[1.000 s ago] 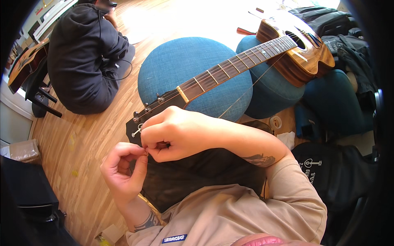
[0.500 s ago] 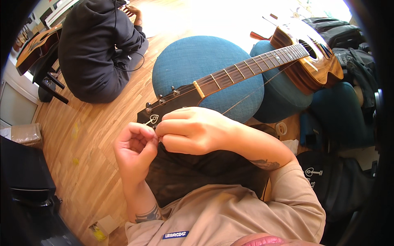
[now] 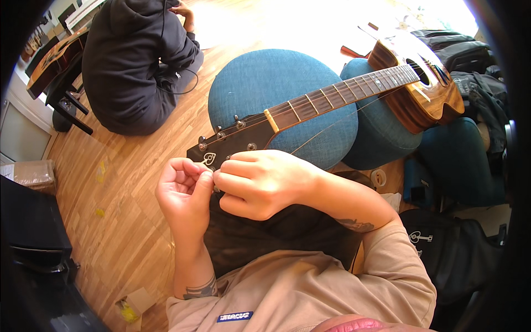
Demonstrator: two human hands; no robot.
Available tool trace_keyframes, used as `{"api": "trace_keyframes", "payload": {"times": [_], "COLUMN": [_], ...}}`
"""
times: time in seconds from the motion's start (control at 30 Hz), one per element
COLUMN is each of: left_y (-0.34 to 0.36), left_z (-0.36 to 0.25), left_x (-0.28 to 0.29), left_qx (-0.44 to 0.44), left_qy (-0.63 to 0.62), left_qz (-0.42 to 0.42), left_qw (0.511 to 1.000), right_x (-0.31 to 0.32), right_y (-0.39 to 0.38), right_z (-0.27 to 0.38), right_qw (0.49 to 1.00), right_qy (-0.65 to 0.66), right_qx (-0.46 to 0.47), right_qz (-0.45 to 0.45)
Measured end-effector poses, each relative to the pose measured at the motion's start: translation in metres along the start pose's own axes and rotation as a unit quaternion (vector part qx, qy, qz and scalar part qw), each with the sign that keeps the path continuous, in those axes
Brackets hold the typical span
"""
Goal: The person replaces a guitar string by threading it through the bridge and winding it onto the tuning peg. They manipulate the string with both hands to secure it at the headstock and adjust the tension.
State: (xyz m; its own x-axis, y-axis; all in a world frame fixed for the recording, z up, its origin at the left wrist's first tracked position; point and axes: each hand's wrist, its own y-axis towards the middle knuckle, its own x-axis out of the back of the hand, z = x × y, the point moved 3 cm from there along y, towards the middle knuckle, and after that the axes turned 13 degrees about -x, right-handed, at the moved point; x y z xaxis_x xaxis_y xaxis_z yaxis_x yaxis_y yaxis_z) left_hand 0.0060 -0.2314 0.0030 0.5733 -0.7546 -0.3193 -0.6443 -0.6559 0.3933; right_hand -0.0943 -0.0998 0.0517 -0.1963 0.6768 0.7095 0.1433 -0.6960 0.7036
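Observation:
An acoustic guitar (image 3: 343,91) lies with its body at the far right and its dark headstock (image 3: 227,137) toward me. Metal tuning posts (image 3: 220,134) line the headstock's edge. One slack guitar string (image 3: 326,130) hangs off the neck's near side and disappears beneath my right hand (image 3: 265,182). That hand is curled closed at the headstock's near edge, fingertips pinched. My left hand (image 3: 185,191) meets it there, thumb and index finger pressed together. Whatever lies between the left fingertips is too small to make out. My right hand covers part of the headstock.
Blue round stools (image 3: 276,77) support the guitar. A person in dark clothing (image 3: 130,72) sits at the upper left beside another guitar (image 3: 58,63). Black bags (image 3: 448,249) lie at right, near a tape roll (image 3: 378,177). A small open box (image 3: 138,301) sits on the wooden floor (image 3: 127,221).
My right hand has lowered and tilted slightly, uncovering another tuning post. The left hand keeps its pinch nearby. The whole view has shifted a little.

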Motion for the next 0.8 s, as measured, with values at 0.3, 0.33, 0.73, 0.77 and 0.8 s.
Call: {"api": "trace_keyframes", "payload": {"times": [0.3,0.33,0.73,0.77,0.8], "left_y": [-0.044,-0.046,-0.030,-0.029,-0.029], "left_z": [-0.003,0.000,0.004,0.003,0.002], "left_x": [0.025,0.024,0.021,0.019,0.019], "left_qx": [0.092,0.088,0.020,0.022,0.024], "left_qy": [-0.021,-0.027,0.052,0.045,0.038], "left_qz": [0.017,0.005,0.020,0.021,0.024], "left_qw": [0.995,0.996,0.998,0.999,0.999], "right_x": [-0.016,-0.013,-0.019,-0.019,-0.019], "right_y": [-0.008,-0.009,-0.012,-0.013,-0.014], "right_z": [0.029,0.025,0.014,0.013,0.013], "right_qw": [0.998,0.997,0.985,0.987,0.988], "right_qy": [0.026,0.022,0.044,0.040,0.036], "right_qx": [0.001,-0.010,-0.162,-0.156,-0.150], "right_qz": [0.065,0.076,0.034,0.025,0.015]}}
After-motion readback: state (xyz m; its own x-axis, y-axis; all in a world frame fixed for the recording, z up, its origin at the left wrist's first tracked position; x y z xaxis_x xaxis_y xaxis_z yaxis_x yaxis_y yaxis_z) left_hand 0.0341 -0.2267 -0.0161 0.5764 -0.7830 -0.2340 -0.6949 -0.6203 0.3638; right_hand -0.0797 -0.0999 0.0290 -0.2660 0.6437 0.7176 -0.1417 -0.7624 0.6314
